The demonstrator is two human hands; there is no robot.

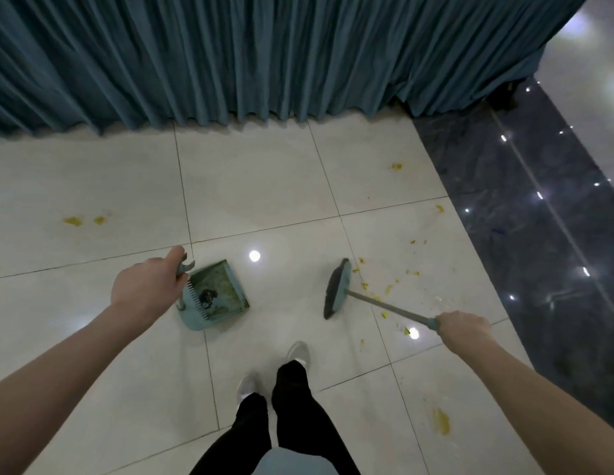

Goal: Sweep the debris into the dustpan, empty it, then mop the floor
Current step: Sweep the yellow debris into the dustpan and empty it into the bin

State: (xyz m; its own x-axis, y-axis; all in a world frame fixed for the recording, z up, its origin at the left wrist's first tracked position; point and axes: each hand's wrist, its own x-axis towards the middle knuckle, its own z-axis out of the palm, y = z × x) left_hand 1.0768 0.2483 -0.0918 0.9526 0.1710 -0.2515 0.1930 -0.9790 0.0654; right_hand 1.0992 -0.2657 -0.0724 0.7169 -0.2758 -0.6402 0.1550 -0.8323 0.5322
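Pale glossy floor tiles (pixel 264 186) run up to a pleated teal curtain (pixel 264 53) along the far side, with a dark polished strip (pixel 525 207) to the right catching ceiling lights. The left hand (pixel 146 286) grips the upright handle of the dustpan (pixel 218 293), which sits on the floor and already holds some dirt. The right hand (pixel 465 329) is curled round the handle of the broom (pixel 336 289), its head just left of the yellow debris (pixel 388 286) scattered to the right. The pan stands well apart from the crumbs, so a hard sweep could scatter them past its mouth; the yellow smears (pixel 82 220) look stuck and would likely need the mop.
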